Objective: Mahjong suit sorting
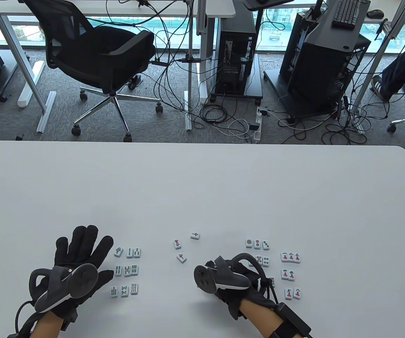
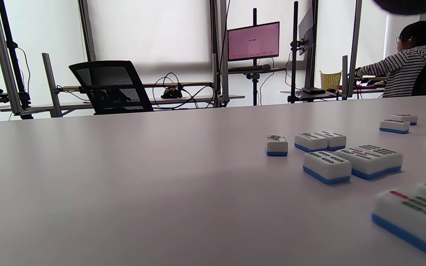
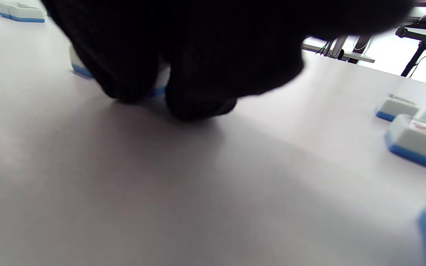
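Table view: the left hand (image 1: pixel 82 257) lies flat on the table (image 1: pixel 202 190), palm down, fingers straight and spread, holding nothing. Just to its right is a bamboo group (image 1: pixel 126 270) of tiles in three rows, the nearest tiles just beside the fingertips. The right hand (image 1: pixel 236 278) is near the table's front edge, its tracker (image 1: pixel 220 278) on top hiding the fingers; whether they grip anything cannot be told here. Three loose tiles (image 1: pixel 182 245) lie apart between the hands. To the right are the dot tiles (image 1: pixel 257 243) and, further right, the character tiles (image 1: pixel 290 270) in three rows.

Left wrist view: the camera sits low over the table. Only a dark sliver of glove (image 2: pixel 405 5) shows at the top right corner. The bamboo tiles (image 2: pixel 346 155) lie face up on the right, blue backs down, with more tiles beyond.

Right wrist view: the gloved fingers (image 3: pixel 194 99) reach down to the table, curled, tips touching the surface. A blue-backed tile (image 3: pixel 81 68) sits partly hidden right behind them; whether they pinch it cannot be told. More tiles (image 3: pixel 412 136) lie at the right edge.
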Demonstrator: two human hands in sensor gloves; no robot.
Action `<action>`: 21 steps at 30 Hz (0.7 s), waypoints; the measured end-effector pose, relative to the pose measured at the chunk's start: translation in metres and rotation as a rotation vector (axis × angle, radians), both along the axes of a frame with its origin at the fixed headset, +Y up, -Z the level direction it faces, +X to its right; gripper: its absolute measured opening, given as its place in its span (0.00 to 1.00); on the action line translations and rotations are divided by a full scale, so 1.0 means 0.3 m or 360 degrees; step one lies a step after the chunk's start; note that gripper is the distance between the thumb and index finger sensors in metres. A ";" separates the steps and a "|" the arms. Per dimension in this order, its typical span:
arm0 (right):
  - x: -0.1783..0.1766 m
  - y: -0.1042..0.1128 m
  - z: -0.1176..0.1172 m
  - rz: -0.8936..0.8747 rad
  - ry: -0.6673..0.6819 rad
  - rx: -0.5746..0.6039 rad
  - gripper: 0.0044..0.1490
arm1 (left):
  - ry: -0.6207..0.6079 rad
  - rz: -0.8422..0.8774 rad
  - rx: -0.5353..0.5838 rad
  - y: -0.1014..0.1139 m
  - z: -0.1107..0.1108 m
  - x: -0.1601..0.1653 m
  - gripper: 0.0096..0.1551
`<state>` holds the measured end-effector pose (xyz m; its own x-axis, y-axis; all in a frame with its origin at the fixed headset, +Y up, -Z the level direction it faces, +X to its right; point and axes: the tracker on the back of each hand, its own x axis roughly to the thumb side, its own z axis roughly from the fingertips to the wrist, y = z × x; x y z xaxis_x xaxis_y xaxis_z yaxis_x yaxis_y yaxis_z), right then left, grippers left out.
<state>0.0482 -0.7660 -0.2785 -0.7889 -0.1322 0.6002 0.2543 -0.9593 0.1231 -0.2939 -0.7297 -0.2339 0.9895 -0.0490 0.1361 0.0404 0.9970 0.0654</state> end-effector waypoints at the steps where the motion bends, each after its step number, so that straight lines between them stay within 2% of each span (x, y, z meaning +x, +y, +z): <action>1: 0.000 -0.001 0.002 -0.0021 0.0033 0.0014 0.37 | 0.0001 0.0001 0.0000 0.000 0.000 0.000 0.50; 4: 0.019 0.005 0.009 -0.0066 0.0101 0.0044 0.37 | 0.0002 0.0009 0.0006 0.001 0.000 -0.002 0.50; 8: 0.110 0.080 0.023 -0.0154 0.0105 0.0205 0.37 | 0.0006 0.0007 0.0014 0.003 0.000 -0.004 0.50; 12: 0.270 0.177 0.028 -0.0181 -0.0074 0.0269 0.37 | 0.0013 0.0011 0.0015 0.004 0.000 -0.006 0.50; 15: 0.405 0.218 0.038 -0.0188 -0.0247 0.0288 0.37 | 0.0021 0.0003 0.0009 0.003 -0.001 -0.007 0.50; 18: 0.526 0.215 0.057 -0.0138 -0.0390 0.0283 0.37 | 0.0026 -0.0007 0.0002 0.003 -0.001 -0.007 0.50; 21: 0.623 0.177 0.082 -0.0035 -0.0507 0.0197 0.37 | 0.0028 -0.0018 0.0000 0.004 -0.001 -0.006 0.50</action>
